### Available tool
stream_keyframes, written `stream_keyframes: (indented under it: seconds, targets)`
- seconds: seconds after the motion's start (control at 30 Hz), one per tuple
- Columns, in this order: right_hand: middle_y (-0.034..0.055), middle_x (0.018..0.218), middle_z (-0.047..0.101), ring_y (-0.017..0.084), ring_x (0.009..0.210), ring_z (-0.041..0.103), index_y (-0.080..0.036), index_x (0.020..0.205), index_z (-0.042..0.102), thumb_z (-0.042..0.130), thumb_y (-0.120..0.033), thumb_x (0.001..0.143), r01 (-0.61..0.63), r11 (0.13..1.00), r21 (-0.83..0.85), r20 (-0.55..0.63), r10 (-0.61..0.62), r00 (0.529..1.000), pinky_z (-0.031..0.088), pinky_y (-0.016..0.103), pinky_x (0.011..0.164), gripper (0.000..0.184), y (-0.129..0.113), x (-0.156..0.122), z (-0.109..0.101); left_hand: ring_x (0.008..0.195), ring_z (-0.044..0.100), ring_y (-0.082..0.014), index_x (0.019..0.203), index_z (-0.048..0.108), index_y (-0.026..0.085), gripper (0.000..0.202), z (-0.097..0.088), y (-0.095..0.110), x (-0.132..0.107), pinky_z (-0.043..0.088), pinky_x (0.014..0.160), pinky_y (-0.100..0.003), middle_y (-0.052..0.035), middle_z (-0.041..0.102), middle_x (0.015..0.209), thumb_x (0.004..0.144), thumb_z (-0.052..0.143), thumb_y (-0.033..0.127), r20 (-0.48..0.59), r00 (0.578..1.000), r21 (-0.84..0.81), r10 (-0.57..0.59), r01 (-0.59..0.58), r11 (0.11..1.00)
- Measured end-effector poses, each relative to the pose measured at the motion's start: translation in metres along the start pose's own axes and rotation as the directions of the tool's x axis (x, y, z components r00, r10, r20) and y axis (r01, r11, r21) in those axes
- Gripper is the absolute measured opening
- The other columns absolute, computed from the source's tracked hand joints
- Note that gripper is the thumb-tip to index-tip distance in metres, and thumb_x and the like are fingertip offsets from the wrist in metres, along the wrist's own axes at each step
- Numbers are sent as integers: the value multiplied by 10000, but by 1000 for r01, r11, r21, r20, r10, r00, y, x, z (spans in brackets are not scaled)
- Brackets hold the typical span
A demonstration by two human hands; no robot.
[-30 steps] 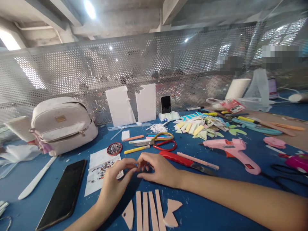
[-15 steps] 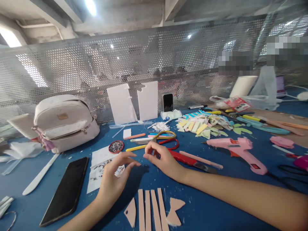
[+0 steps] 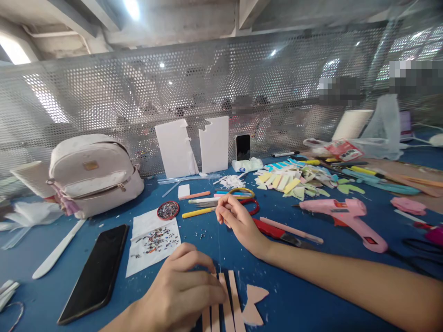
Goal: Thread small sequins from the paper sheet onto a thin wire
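My left hand is low over the pale pink flat strips, back of the hand up, fingers bent together. Its fingertips are by the strips' upper ends; anything pinched there is hidden. Farther up, my right hand is closed, with thumb and fingertips together. A very fine clear thread runs from its fingertips down towards the left fingertips. Beside the strips lie pink bow-shaped pieces. Behind the right hand are scissors with yellow and red handles, partly covered, and a red cutter.
Left are a black phone, a white knife and a pale backpack. A paper sheet carries small beads near a red-rimmed dish of beads. A pink glue gun and paper scraps lie right.
My left hand has come down and right from beside the paper sheet to over the strips, covering some. My right hand moved slightly right and closed more. The fine thread now shows.
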State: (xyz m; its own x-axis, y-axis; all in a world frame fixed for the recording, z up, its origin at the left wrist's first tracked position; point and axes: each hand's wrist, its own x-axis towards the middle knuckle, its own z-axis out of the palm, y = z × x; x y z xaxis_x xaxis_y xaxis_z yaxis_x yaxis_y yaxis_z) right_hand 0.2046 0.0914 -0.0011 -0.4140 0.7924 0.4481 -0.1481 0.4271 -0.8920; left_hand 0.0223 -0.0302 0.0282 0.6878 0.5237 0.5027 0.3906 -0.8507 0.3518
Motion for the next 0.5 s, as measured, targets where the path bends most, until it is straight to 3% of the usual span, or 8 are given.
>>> stream_keyframes:
  seconds: [0.2, 0.5]
  targets:
    - [-11, 737, 516, 141, 678, 498, -211, 879, 467, 506, -405, 973, 5, 999, -50, 4, -5, 1000, 431, 265, 651, 220, -1, 0, 0, 1077, 686, -262, 1190, 609, 328, 398, 3, -3, 0, 414, 960, -448, -9, 803, 944, 966, 394, 80, -56, 998, -8, -29, 29, 1000]
    - [2, 789, 532, 147, 725, 509, -202, 855, 487, 488, -325, 979, 40, 987, -159, 19, -37, 999, 411, 266, 688, 175, -11, -3, 0, 984, 712, -235, 1187, 627, 254, 312, 12, -4, 3, 509, 815, -369, -101, 779, 958, 1030, 360, 213, -62, 998, -216, -19, 5, 976]
